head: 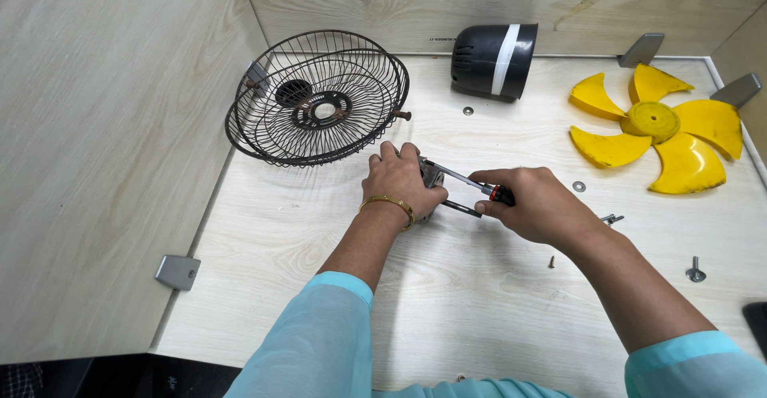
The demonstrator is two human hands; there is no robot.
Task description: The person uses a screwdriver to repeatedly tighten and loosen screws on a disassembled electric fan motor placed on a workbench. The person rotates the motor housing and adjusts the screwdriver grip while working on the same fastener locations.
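gripping hard, my left hand (399,184) is curling shut over a small metal motor part (432,177) mid-table, just below the black wire fan guards (318,98) leaning by the left wall. my right hand (537,204) is pinching a screwdriver (471,184), its tip meeting that part. i'm seeing open board near me, a black housing (494,60) behind, yellow blades (657,125) crowding the right edge.

Bench (447,302): pale wood-grain top, as I see it. On it: black wire fan guards (318,98) far left; black motor cover w/ white band (491,60) at back; yellow blade (655,126) right; washers (578,185), screw (551,262), bolt (695,272) loose nr right edge.
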